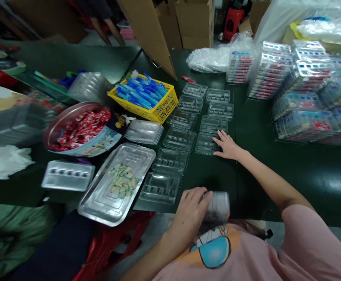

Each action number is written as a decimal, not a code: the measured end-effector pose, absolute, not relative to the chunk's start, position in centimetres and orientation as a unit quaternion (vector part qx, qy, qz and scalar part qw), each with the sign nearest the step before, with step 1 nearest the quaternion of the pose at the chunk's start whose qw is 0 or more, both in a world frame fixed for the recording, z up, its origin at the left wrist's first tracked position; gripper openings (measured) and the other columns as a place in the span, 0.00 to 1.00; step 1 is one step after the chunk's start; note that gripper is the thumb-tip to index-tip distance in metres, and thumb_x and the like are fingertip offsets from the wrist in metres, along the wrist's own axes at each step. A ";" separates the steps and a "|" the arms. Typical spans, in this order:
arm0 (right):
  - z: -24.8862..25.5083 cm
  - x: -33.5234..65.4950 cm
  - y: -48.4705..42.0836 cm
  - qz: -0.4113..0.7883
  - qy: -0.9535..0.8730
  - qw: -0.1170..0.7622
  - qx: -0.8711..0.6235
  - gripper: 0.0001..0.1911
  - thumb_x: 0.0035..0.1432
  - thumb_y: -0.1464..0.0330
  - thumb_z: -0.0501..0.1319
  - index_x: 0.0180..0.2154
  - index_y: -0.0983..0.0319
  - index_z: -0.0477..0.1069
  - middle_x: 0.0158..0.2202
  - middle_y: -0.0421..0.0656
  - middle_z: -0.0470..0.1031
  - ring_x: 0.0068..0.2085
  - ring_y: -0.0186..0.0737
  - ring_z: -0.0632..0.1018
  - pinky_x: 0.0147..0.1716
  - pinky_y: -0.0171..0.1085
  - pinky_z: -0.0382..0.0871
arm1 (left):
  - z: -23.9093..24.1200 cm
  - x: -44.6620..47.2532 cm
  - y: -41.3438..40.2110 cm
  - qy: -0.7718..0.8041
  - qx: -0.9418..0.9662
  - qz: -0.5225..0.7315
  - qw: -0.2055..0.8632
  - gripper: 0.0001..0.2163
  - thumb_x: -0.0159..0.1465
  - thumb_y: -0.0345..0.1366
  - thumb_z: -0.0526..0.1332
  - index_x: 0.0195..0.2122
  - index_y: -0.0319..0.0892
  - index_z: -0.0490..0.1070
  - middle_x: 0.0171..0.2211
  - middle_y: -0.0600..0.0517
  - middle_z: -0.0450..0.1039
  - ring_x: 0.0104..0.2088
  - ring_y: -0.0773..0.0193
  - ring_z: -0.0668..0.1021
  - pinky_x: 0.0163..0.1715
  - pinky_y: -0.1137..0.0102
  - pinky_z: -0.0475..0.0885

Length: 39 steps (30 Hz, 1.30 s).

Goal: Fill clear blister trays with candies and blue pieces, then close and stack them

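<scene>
My left hand [191, 208] is closed around a stack of clear plastic blister trays [218, 206] at the near edge of the dark green table [275, 175]. My right hand [227, 145] lies flat with fingers spread, touching the right end of an empty clear tray [207, 143]. That tray is the nearest in the right one of two columns of empty clear trays [184, 121] laid out along the table.
A yellow basket of blue items [145, 95], a metal bowl of red packets [76, 128] and a steel tray with small pastel pieces [119, 181] sit at left. Stacks of filled packs [299, 89] stand at right. Cardboard boxes [193, 23] stand behind.
</scene>
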State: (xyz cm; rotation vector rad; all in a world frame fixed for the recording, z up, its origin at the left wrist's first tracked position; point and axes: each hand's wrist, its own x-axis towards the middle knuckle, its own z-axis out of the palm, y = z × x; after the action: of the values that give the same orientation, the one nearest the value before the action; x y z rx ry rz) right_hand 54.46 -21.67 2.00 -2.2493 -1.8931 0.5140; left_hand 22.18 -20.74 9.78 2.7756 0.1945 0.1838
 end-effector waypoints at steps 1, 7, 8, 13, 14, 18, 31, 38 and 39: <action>2.0 54.8 -21.2 0.169 -0.634 0.079 -0.750 0.42 0.61 0.49 0.57 0.68 0.64 0.52 0.72 0.58 0.37 0.71 0.64 0.39 0.64 0.64 0.46 | 9.9 22.6 -20.5 0.066 0.980 0.069 0.174 0.19 0.64 0.25 0.54 0.57 0.38 0.65 0.52 0.39 0.69 0.51 0.51 0.71 0.48 0.56 0.66; 1.9 56.8 -19.3 0.150 -0.651 0.108 -0.737 0.43 0.58 0.46 0.58 0.67 0.62 0.55 0.72 0.57 0.41 0.71 0.65 0.42 0.64 0.66 0.44 | 10.3 24.9 -19.3 0.069 0.977 0.111 0.167 0.16 0.65 0.24 0.52 0.54 0.37 0.68 0.49 0.40 0.71 0.48 0.52 0.73 0.45 0.57 0.68; 1.8 57.4 -19.1 0.142 -0.654 0.133 -0.731 0.43 0.57 0.45 0.58 0.66 0.61 0.57 0.71 0.55 0.43 0.71 0.63 0.43 0.64 0.65 0.44 | 10.3 25.1 -19.0 0.069 0.976 0.117 0.169 0.16 0.66 0.24 0.52 0.54 0.37 0.68 0.49 0.40 0.72 0.48 0.53 0.73 0.45 0.57 0.68; 0.2 63.9 -15.9 0.039 -0.509 0.392 -0.765 0.39 0.63 0.43 0.45 0.65 0.59 0.58 0.70 0.51 0.52 0.70 0.49 0.54 0.67 0.53 0.50 | 10.6 25.9 -17.2 0.070 0.973 0.128 0.178 0.17 0.65 0.25 0.52 0.55 0.38 0.67 0.49 0.40 0.71 0.49 0.53 0.73 0.46 0.58 0.69; -0.2 65.7 -14.8 0.026 -0.448 0.432 -0.783 0.40 0.63 0.43 0.42 0.66 0.60 0.56 0.69 0.51 0.53 0.70 0.48 0.54 0.67 0.52 0.50 | 10.4 26.1 -16.9 0.073 0.973 0.132 0.175 0.18 0.65 0.24 0.52 0.55 0.38 0.67 0.49 0.40 0.72 0.49 0.53 0.73 0.46 0.58 0.69; -1.7 72.0 -9.8 0.056 -0.274 0.447 -0.850 0.43 0.64 0.44 0.35 0.68 0.65 0.50 0.69 0.52 0.53 0.70 0.47 0.54 0.67 0.50 0.47 | 9.1 26.8 -16.1 0.085 0.964 0.186 0.169 0.18 0.65 0.23 0.50 0.53 0.40 0.70 0.47 0.41 0.73 0.49 0.54 0.74 0.46 0.58 0.68; -2.6 73.2 -3.1 0.082 -0.320 0.354 -0.875 0.40 0.66 0.45 0.34 0.69 0.63 0.45 0.70 0.54 0.51 0.70 0.53 0.51 0.65 0.57 0.50 | 10.4 27.8 -15.6 0.091 0.969 0.121 0.196 0.16 0.66 0.25 0.51 0.54 0.39 0.68 0.48 0.41 0.72 0.49 0.54 0.74 0.46 0.58 0.69; 2.9 66.4 -9.4 0.101 -0.396 0.400 -0.820 0.37 0.66 0.46 0.43 0.63 0.65 0.60 0.63 0.55 0.63 0.64 0.51 0.63 0.61 0.48 0.60 | 10.0 27.5 -16.3 0.085 0.971 0.147 0.168 0.16 0.66 0.24 0.52 0.54 0.36 0.69 0.49 0.40 0.73 0.51 0.53 0.73 0.50 0.57 0.67; 3.8 64.3 -11.4 0.157 -0.418 0.419 -0.790 0.35 0.65 0.46 0.46 0.58 0.65 0.66 0.56 0.54 0.70 0.57 0.50 0.71 0.57 0.47 0.65 | 9.7 27.3 -16.4 0.074 0.972 0.151 0.165 0.17 0.66 0.24 0.52 0.55 0.36 0.68 0.50 0.40 0.73 0.53 0.53 0.72 0.52 0.56 0.66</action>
State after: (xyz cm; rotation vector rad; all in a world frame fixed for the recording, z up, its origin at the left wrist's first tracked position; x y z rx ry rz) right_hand 64.28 -11.39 3.81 -1.9821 -1.0491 0.3945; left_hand 27.31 -16.44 9.73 2.7680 0.2121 0.4296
